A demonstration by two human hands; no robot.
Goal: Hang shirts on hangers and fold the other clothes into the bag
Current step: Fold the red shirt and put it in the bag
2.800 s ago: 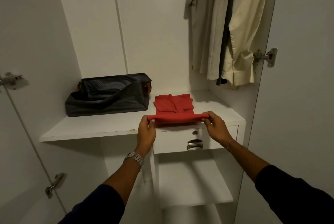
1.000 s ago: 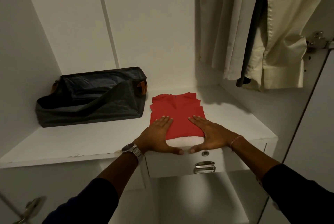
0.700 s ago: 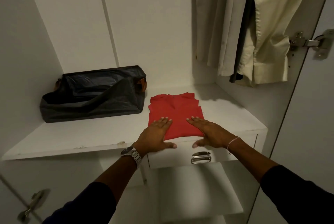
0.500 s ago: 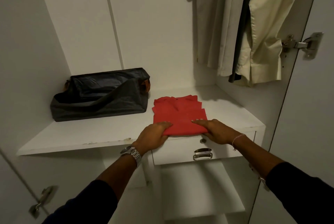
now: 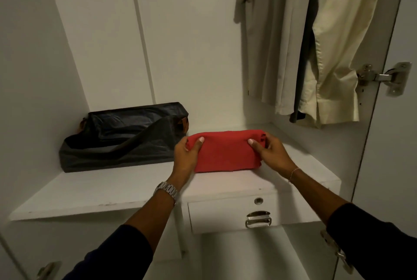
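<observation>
The folding step is in hand: the red garment (image 5: 225, 153) lies as a compact folded bundle on the shelf (image 5: 112, 187), toward its right half and a little back from the front edge, above the drawer (image 5: 232, 212). The left hand (image 5: 188, 155) grips the bundle's left end, thumb on top and fingers curled under it; the right hand (image 5: 269, 153) grips the right end the same way, thumb on top, so both are closed on the cloth rather than spread flat. Whether the bundle is already lifted off the shelf or merely rests there cannot be told. The black bag (image 5: 121, 137) sits just to the left, toward the shelf's back left corner, its near wall sagging and its mouth gaping upward, its right end almost touching the left hand. My judgement is that the fold is finished and the next move is a carry to the left into that opening, which calls for keeping both ends pinched so the layers do not slip apart, and for clearing the slumped near wall (it may need pushing down first). Pale shirts (image 5: 316, 42) hang at the upper right, so the hanging part looks at least partly done. No brand, label or writing can be read anywhere, not on bag, garment or drawer.
</observation>
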